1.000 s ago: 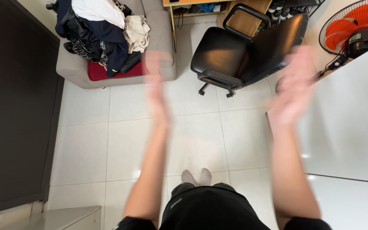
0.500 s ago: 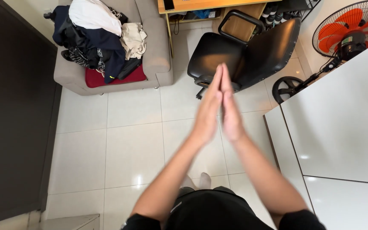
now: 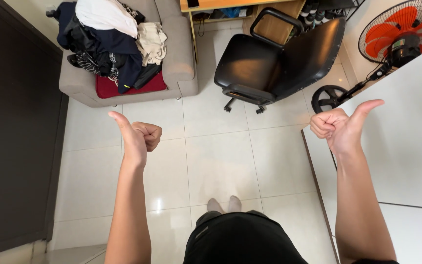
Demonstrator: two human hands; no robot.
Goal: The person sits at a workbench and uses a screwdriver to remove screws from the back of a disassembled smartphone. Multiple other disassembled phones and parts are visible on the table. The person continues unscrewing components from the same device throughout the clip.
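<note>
My left hand (image 3: 138, 137) is held out in front of me over the white tiled floor (image 3: 221, 161), fingers curled into a fist and thumb sticking up. My right hand (image 3: 340, 125) makes the same thumbs-up shape, hovering by the edge of a white table (image 3: 406, 146). Neither hand holds anything. Both forearms are bare. Below them I see my dark shorts and my feet on the tiles.
A grey armchair (image 3: 172, 63) piled with clothes stands ahead on the left. A black office chair (image 3: 279, 61) is ahead at centre, with a wooden desk behind it. An orange-bladed floor fan (image 3: 401, 39) stands at the right. A dark panel runs along the left.
My hands went from spread apart and blurred, to palms pressed together, to now separated again with fists closed and thumbs raised.
</note>
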